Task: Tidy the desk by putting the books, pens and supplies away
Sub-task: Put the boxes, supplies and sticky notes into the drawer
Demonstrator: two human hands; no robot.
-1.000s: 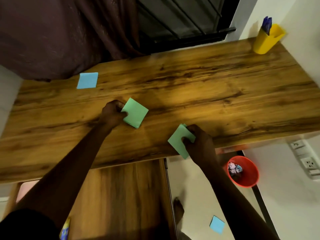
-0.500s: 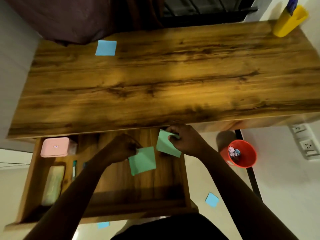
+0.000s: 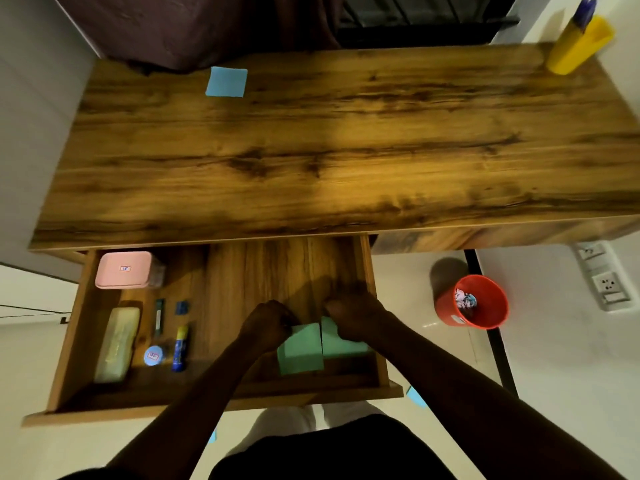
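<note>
Two green sticky-note pads lie side by side at the front right of the open drawer (image 3: 367, 261). My left hand (image 3: 266, 323) holds the left green pad (image 3: 300, 351) by its far edge. My right hand (image 3: 353, 315) holds the right green pad (image 3: 341, 344) the same way; both hands have curled fingers. A blue pad (image 3: 226, 82) lies at the back left of the wooden desk (image 3: 346, 150). A yellow pen cup (image 3: 578, 46) with blue pens stands at the desk's back right corner.
The drawer's left part holds a pink box (image 3: 124, 270), a pale pencil case (image 3: 116, 344), a glue stick (image 3: 180, 348), a round blue lid (image 3: 153, 355) and small pens. A red bin (image 3: 474, 303) stands on the floor at right; a blue note (image 3: 415, 396) lies on the floor.
Both hands carried the green pads off the desk top and down into the open drawer, setting them next to each other at its front right.
</note>
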